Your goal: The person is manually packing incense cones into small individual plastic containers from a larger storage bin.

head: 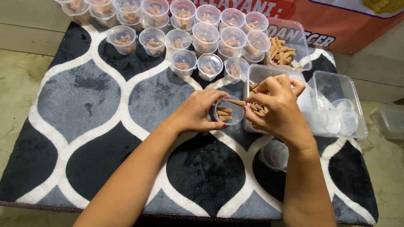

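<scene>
Small clear cup [228, 111] at centre of the rug [84, 101], gripped and tilted by left hand [195, 112]. Right hand [275, 107] at 3 o'clock, pinching brown sticks [238, 102]: best slid in lengthwise, cup kept steady. Filled cups [181, 29] at 12 o'clock.

Open rug [84, 105] on the left; filled cups [185, 29] ahead, tubs [336, 101] crowding the right.

Home floor: patterned rug [84, 101], tiles [17, 80]
</scene>
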